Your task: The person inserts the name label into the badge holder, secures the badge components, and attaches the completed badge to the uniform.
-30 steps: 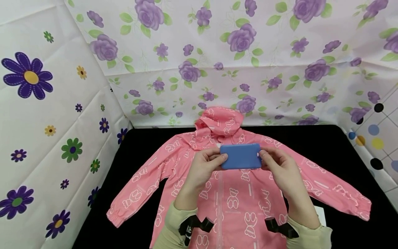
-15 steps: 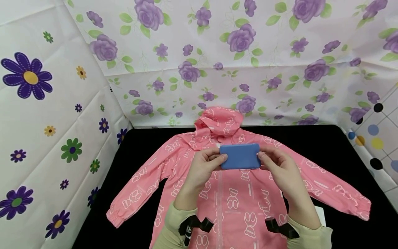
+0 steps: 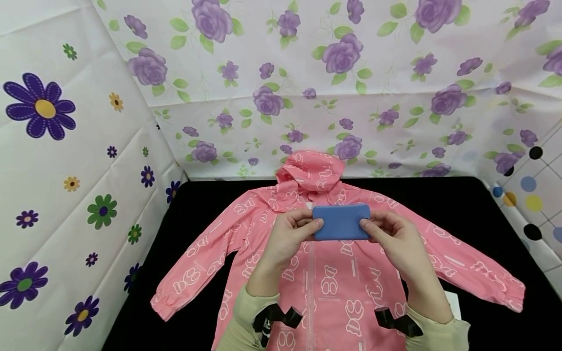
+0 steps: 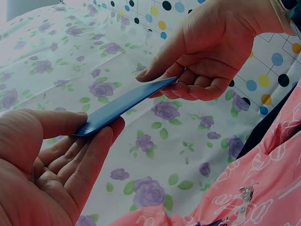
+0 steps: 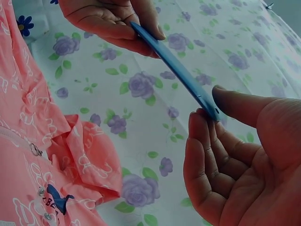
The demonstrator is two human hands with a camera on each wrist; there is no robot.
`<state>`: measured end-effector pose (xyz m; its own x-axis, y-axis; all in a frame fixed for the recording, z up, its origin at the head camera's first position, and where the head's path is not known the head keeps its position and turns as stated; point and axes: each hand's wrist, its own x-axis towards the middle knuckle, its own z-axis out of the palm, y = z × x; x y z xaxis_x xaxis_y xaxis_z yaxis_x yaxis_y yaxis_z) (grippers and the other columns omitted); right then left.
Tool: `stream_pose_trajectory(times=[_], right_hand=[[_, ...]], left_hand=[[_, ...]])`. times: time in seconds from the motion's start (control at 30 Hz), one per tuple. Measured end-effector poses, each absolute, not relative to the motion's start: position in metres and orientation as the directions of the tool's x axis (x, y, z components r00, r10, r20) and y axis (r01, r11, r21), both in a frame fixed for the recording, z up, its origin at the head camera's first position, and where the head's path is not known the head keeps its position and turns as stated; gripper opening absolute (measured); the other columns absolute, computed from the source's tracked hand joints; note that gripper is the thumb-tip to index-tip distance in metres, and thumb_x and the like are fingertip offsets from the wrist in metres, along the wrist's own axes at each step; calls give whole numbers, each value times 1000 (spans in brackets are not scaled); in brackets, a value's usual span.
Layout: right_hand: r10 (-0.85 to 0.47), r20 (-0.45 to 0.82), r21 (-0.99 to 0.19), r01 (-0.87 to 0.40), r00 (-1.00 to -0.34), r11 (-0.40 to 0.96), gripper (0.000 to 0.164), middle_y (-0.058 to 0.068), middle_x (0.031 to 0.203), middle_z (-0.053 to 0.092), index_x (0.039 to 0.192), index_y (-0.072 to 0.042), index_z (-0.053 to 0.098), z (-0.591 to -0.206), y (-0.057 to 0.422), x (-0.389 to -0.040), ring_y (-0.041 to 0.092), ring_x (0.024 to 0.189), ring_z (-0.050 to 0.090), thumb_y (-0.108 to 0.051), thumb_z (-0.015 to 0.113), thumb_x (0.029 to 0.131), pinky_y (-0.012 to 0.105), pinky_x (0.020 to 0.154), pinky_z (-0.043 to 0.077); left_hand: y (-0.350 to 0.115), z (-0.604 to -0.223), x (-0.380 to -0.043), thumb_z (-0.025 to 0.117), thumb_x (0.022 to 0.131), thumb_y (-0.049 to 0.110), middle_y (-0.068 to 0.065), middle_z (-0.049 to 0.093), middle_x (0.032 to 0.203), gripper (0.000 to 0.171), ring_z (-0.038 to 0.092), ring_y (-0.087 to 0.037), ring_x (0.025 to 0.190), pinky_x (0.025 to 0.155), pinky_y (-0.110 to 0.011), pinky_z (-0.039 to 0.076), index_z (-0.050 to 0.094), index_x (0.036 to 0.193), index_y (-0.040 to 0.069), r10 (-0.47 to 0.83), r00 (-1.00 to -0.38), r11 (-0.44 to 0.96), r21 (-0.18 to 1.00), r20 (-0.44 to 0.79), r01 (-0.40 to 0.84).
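Observation:
A thin, flat blue rectangular case [image 3: 341, 222] with rounded corners is held up level above a pink hooded jacket [image 3: 329, 278]. My left hand [image 3: 290, 231] pinches its left end, thumb on the near face and fingers behind. At the opposite end my right hand [image 3: 395, 236] holds it, the thumb tip resting on the face near the edge. Edge-on in the left wrist view, the case [image 4: 124, 106] spans between both hands. In the right wrist view a small slot shows near one end of the case [image 5: 188, 84]. Its far face is hidden from the head view.
The jacket lies spread out on a black table [image 3: 439, 200], hood toward the back and sleeves outstretched. A white flat item [image 3: 453, 303] shows partly beside my right forearm. Flower-patterned sheets [image 3: 298, 58] stand behind and at the left; a dotted one [image 3: 540, 195] is at the right.
My right thumb has slid inward from the case's right edge onto its face, covering the small gap seen there before. The left hand keeps the same hold, and the jacket stays put.

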<state>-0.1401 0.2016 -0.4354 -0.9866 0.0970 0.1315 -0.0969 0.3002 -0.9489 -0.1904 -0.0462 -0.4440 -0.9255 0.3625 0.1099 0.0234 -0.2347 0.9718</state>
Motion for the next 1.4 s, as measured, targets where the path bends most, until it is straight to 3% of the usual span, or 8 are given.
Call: stream_pose_trajectory(times=[0.27, 0.53, 1.13, 1.4], right_hand=[[106, 124, -942, -83, -987, 324, 33, 14, 97, 72, 122, 2, 74, -434, 202, -138, 20, 80, 73, -25, 77, 102, 21, 75, 60], [127, 120, -931, -68, -985, 357, 33, 14, 96, 72, 121, 3, 75, -433, 203, -138, 14, 79, 72, -25, 78, 102, 20, 74, 61], [131, 137, -921, -78, -982, 382, 31, 13, 94, 73, 119, 2, 76, -432, 204, -136, 15, 78, 72, -23, 79, 101, 19, 73, 60], [122, 126, -916, -69, -985, 395, 32, 12, 94, 73, 120, 0, 77, -432, 205, -136, 24, 80, 72, -26, 78, 101, 20, 72, 59]], left_hand=[[-44, -445, -190, 70, 100, -2, -17, 79, 99, 28, 78, -14, 83, 80, -33, 66, 68, 123, -19, 370, -921, -236, 971, 117, 29], [-43, -447, -190, 71, 100, -1, -19, 78, 99, 27, 78, -14, 82, 80, -34, 66, 69, 122, -18, 368, -921, -229, 973, 125, 40], [-43, -449, -190, 71, 99, -1, -16, 78, 95, 27, 78, -13, 81, 80, -34, 66, 69, 120, -18, 368, -921, -206, 977, 129, 55], [-43, -448, -190, 73, 98, -1, -16, 78, 94, 28, 78, -12, 80, 79, -32, 66, 69, 120, -18, 364, -923, -201, 978, 126, 55]])
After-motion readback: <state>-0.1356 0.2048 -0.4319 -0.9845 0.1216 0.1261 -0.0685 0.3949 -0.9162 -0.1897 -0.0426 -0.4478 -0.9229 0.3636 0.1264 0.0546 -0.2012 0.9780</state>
